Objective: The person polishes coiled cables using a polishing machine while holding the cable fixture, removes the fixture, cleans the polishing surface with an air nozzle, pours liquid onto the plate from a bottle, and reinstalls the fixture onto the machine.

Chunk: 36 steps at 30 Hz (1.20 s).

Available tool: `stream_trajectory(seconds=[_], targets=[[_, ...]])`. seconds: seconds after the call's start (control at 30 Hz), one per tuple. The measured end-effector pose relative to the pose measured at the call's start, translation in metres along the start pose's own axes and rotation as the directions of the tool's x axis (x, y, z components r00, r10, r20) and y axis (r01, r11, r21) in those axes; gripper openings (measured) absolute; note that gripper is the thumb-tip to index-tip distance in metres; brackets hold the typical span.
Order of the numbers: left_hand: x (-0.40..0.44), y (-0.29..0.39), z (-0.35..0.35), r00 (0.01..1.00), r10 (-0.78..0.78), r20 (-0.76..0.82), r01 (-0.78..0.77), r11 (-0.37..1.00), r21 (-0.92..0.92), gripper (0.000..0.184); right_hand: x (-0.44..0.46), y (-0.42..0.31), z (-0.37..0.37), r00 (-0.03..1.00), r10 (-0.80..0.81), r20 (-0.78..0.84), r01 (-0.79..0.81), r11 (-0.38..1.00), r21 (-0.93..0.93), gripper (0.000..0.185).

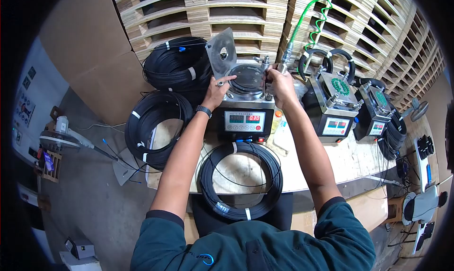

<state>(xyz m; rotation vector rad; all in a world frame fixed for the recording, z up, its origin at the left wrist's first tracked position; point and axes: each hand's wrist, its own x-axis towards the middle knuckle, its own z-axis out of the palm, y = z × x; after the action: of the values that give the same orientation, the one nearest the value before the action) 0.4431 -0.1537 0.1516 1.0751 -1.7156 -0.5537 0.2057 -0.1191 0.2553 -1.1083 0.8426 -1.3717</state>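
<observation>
My left hand (217, 92) lies at the left edge of a machine's round dark plate (248, 77), index finger stretched out over its rim and the other fingers partly hidden. A clear hinged lid (222, 51) stands raised behind that hand. My right hand (283, 87) is closed around a metal air gun (282, 68) at the plate's right side; a green hose (298, 27) runs up from it. What its nozzle does is hidden by the fingers. Below the plate, the machine's control panel (244, 121) shows a lit red display.
A coil of black cable (205, 180) lies at the table's front edge, overhanging it. More black coils (134, 129) are stacked at left. Two similar machines (329, 108) with green round tops stand at right. Wooden pallets (236, 12) rise behind. A small bottle (276, 122) stands beside the machine.
</observation>
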Motion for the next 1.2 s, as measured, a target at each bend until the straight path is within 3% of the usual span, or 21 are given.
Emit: stream_trajectory(seconds=[0.07,0.1,0.17,0.23,0.3,0.33,0.37,0.43,0.47,0.53,0.6,0.67,0.7,0.73,0.83,0.87,0.9,0.97,1.0,1.1,1.2], targets=[[-0.001,0.002,0.001,0.998,0.04,-0.038,-0.038,0.998,0.049,0.044,0.001,0.001,0.013,0.997,0.071,0.015,-0.072,0.993,0.091,0.002],[-0.002,0.003,0.0,1.0,-0.02,-0.024,0.021,0.999,0.047,0.043,0.005,0.004,0.017,0.997,0.071,0.019,-0.073,0.993,0.092,0.002],[-0.002,0.005,-0.001,0.997,-0.077,-0.016,0.078,0.996,0.052,0.042,0.023,0.01,0.026,0.992,0.092,0.085,-0.112,0.956,0.272,0.003],[-0.001,0.007,0.001,0.996,0.063,-0.055,-0.058,0.994,0.098,0.041,0.045,0.015,0.033,0.978,0.117,0.174,-0.181,0.89,0.419,0.007],[0.001,0.001,0.002,0.993,0.058,-0.107,-0.047,0.994,0.102,0.04,0.078,0.025,0.031,0.983,0.115,0.142,-0.123,0.991,0.05,0.002],[0.0,0.008,-0.001,0.996,-0.079,-0.043,0.08,0.996,0.035,0.039,0.077,0.015,0.043,0.996,0.075,-0.049,-0.085,0.961,-0.264,0.007],[-0.001,0.015,-0.003,0.977,-0.21,0.03,0.211,0.977,-0.023,0.039,0.082,0.018,0.045,0.996,0.078,-0.048,-0.088,0.961,-0.263,0.007],[0.0,0.016,-0.004,0.993,-0.114,0.008,0.114,0.993,0.043,0.038,0.09,0.018,0.056,0.968,0.159,0.194,-0.199,0.958,0.206,0.015],[-0.001,0.017,-0.003,0.993,-0.119,-0.009,0.119,0.992,0.034,0.038,0.091,0.02,0.061,0.995,0.052,0.083,-0.048,0.998,-0.046,0.019],[-0.003,0.017,0.002,0.99,-0.107,-0.096,0.109,0.994,0.01,0.038,0.098,0.022,0.064,0.992,0.07,0.107,-0.066,0.997,-0.038,0.019],[-0.001,0.023,-0.002,0.984,-0.171,-0.045,0.169,0.985,-0.043,0.039,0.112,0.023,0.066,0.988,0.086,0.131,-0.082,0.996,-0.034,0.019],[-0.005,0.023,-0.001,0.972,-0.236,0.016,0.236,0.967,-0.093,0.039,0.128,0.033,0.058,0.996,0.028,0.087,-0.003,0.963,-0.268,0.015],[-0.005,0.021,0.0,0.987,-0.155,-0.046,0.155,0.988,-0.004,0.04,0.128,0.03,0.055,0.997,-0.008,0.07,0.034,0.924,-0.381,0.013],[-0.003,0.02,0.001,0.993,-0.065,-0.1,0.073,0.993,0.088,0.041,0.122,0.021,0.046,0.95,0.21,0.232,-0.211,0.977,-0.021,0.013],[-0.002,0.02,-0.002,0.997,-0.076,-0.018,0.078,0.986,0.145,0.042,0.097,-0.005,0.03,0.979,0.154,0.136,-0.129,0.976,-0.176,0.009],[-0.002,0.02,-0.002,0.997,-0.07,-0.023,0.073,0.987,0.146,0.042,0.088,-0.01,0.021,0.96,0.161,0.23,-0.166,0.986,0.004,0.011],[-0.002,0.017,-0.001,0.998,-0.069,-0.014,0.07,0.988,0.14,0.042,0.076,-0.02,0.015,0.946,0.214,0.243,-0.228,0.973,0.029,0.01],[-0.002,0.012,0.002,0.997,-0.049,-0.066,0.048,0.999,-0.011,0.04,0.059,-0.03,-0.002,0.965,0.205,0.165,-0.167,0.961,-0.22,0.009],[-0.003,0.021,-0.002,0.994,-0.097,-0.044,0.1,0.994,0.055,0.039,0.049,-0.033,-0.008,0.979,0.144,0.145,-0.094,0.947,-0.308,0.009],[0.002,-0.005,0.003,0.998,-0.006,-0.056,0.01,0.998,0.063,0.039,0.043,-0.026,-0.038,0.994,0.105,0.033,-0.105,0.994,-0.007,0.007],[-0.001,-0.001,0.003,0.999,-0.022,-0.032,0.024,0.998,0.065,0.04,0.046,-0.019,-0.067,0.996,0.066,0.06,-0.071,0.994,0.086,0.005]])
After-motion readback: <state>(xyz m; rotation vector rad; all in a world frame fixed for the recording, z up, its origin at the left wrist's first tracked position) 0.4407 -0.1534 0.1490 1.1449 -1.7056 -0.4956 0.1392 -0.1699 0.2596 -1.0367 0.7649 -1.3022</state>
